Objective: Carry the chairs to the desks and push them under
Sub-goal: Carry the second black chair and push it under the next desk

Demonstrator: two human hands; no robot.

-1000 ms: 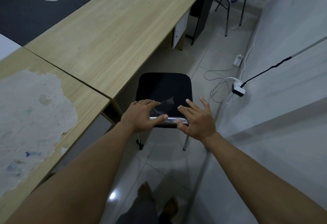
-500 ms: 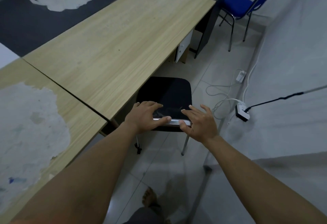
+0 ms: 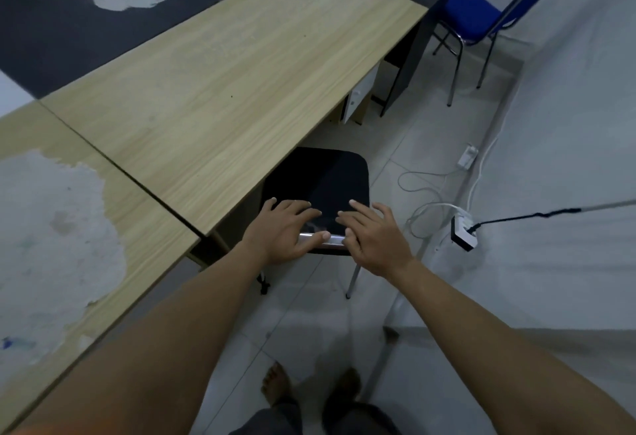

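Well, I have both hands on the top of the black chair (image 3: 318, 176). It stands on the floor with the far part of its seat under the edge of the pale wooden desk (image 3: 241, 73) and its back out in the aisle. The left hand (image 3: 284, 230) holds the back, with fingers draped over the top and the thumb laid along the chrome bar (image 3: 321, 240) on my side. The right hand (image 3: 373, 237) lies flatter, fingers nearly straight on the top, pressing rather than clasping.

The step, as I judge it, is the push home. I would drive evenly from both hands, straight along the floor, so the chair does not swing left toward the desk's frame (the desk's near corner is just beside the left hand, and knuckles could catch there). The loose cable (image 3: 421, 190) and the power strip (image 3: 464, 237) lie to the right, near the chair's rear leg but apart from it, and I would keep the chair off them. I would stop when the back meets the desk edge. The blue chair (image 3: 471, 18) at the far end looks like the next one to fetch.
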